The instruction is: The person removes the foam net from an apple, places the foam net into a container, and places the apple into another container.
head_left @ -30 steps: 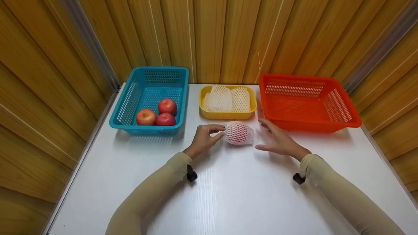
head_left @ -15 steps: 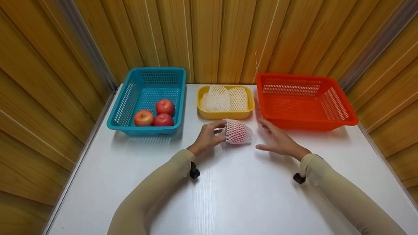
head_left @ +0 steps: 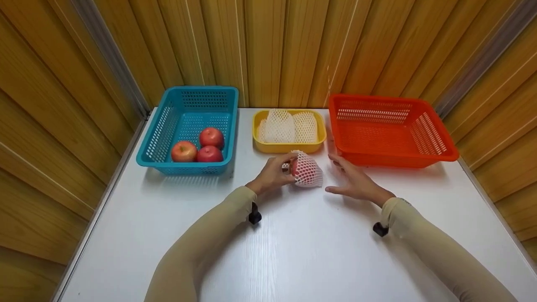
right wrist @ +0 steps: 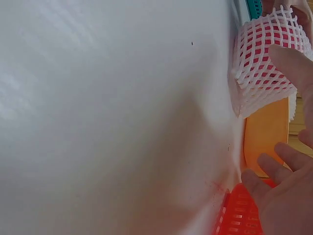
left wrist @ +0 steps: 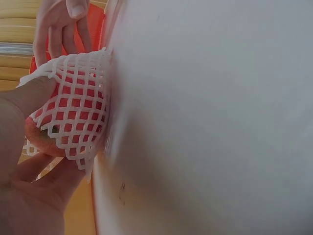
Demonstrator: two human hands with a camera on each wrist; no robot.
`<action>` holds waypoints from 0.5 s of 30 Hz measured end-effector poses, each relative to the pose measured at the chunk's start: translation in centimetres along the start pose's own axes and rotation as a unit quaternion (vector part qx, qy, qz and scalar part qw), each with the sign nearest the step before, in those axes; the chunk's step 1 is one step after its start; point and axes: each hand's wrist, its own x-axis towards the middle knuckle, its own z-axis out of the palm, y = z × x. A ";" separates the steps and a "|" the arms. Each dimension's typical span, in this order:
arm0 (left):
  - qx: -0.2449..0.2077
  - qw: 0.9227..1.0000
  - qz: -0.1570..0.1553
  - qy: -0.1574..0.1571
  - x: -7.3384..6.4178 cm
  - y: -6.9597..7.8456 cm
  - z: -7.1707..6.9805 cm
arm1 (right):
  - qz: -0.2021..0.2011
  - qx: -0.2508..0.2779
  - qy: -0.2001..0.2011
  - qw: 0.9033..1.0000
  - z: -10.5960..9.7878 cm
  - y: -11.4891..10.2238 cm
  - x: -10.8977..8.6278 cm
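Observation:
A red apple (left wrist: 46, 139) sits partly inside a white foam net sleeve (head_left: 309, 173) at the middle of the table. Its stem end shows bare past the sleeve's edge in the left wrist view. My left hand (head_left: 273, 174) grips the apple and the sleeve's edge from the left, thumb on the near side and fingers on the far side. To the right of the sleeve, my right hand (head_left: 356, 181) is held with thumb and fingers spread apart and nothing between them. The sleeve's far end narrows towards that hand.
Behind the apple stands a yellow tray (head_left: 289, 147) with several folded white foam sleeves (head_left: 280, 126). A blue basket (head_left: 188, 167) on the left holds 3 apples (head_left: 209, 154). On the right is an orange-red basket (head_left: 394, 159). Wood-patterned walls (head_left: 268, 50) enclose the white table (head_left: 268, 251).
My left hand has moved slightly right and taken a fuller hold at the sleeve's open end. The sleeved apple has tilted, baring more of its left side. My right hand has barely moved.

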 end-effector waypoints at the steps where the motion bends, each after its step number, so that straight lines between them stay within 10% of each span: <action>1: 0.002 1.000 0.003 0.000 0.0 -0.1 0.0 | 0.000 0.000 0.000 1.000 0.1 0.0 0.0; 15: 0.007 1.000 -0.009 0.016 -0.6 -0.5 -0.2 | -0.005 0.011 -0.006 1.000 0.8 -0.7 1.2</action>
